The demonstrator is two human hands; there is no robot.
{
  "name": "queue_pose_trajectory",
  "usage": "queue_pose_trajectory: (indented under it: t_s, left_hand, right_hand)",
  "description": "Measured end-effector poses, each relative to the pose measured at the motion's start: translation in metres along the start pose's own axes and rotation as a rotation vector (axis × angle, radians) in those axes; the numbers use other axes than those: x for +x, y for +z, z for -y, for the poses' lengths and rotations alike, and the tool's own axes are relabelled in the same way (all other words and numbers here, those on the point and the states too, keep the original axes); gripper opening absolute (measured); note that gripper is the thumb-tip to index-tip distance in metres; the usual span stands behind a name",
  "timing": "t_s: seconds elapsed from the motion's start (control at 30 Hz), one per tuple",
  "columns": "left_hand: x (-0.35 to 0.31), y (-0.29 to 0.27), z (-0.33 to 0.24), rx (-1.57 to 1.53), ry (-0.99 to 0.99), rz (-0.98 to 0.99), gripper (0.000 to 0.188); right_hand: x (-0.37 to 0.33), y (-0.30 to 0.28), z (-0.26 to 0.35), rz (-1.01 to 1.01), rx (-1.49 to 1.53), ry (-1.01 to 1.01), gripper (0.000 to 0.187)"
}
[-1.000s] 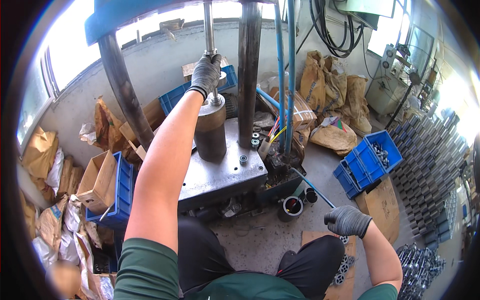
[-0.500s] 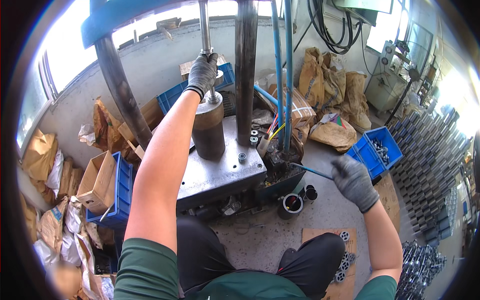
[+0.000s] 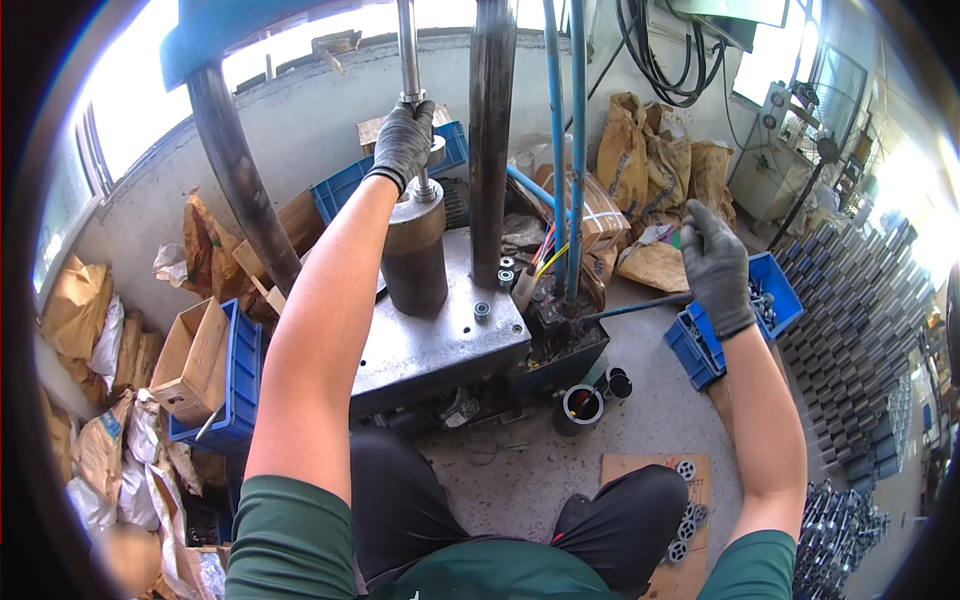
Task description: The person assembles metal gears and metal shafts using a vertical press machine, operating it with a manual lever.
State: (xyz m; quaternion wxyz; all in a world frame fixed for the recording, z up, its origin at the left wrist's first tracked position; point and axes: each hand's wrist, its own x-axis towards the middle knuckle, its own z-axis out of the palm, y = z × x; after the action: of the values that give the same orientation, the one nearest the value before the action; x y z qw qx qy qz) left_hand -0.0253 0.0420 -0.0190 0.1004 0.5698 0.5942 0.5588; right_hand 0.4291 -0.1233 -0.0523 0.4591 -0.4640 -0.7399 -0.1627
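My left hand [image 3: 405, 143], in a grey knitted glove, is wrapped round a shiny metal rod [image 3: 425, 185] just under the collar of the upright press shaft [image 3: 409, 50]. A metal ring shows beside its fingers; what lies inside the grip is hidden. Below, the rod meets a thick dark steel cylinder [image 3: 416, 265] standing on the metal press table [image 3: 430, 350]. My right hand [image 3: 715, 270], also gloved, is raised with its fingers stretched up and apart. Its palm side is against or close by the end of a lever [image 3: 640, 307]; contact is hard to tell.
Steel columns [image 3: 492, 150] and blue pipes [image 3: 577, 150] rise around the table. Small metal bushings [image 3: 482, 312] sit on it. Blue crates [image 3: 775, 290] of parts and stacked metal tubes [image 3: 850, 340] stand right. A dark pot [image 3: 578, 410] and cardboard [image 3: 625, 470] with wheel-like parts lie on the floor.
The lever's free end has swung up. My right hand has risen with it, and its fingers have straightened. My left hand stays at the rod.
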Motion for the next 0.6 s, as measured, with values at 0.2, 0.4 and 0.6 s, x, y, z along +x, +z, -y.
queue_pose_trajectory:
  t_s: [0.2, 0.4, 0.6]
  left_hand:
    - [-0.002, 0.001, -0.002, -0.002, 0.024, -0.025, 0.040]
    - [0.002, 0.003, 0.003, 0.008, 0.045, -0.013, 0.040]
    - [0.003, 0.007, 0.005, -0.053, 0.040, 0.001, 0.037]
  right_hand:
    - [-0.034, -0.017, -0.010, 0.024, 0.049, -0.011, 0.031]
    - [0.000, -0.001, -0.019, -0.094, -0.019, -0.055, 0.024]
    - [-0.002, 0.006, 0.002, -0.060, 0.036, -0.068, 0.018]
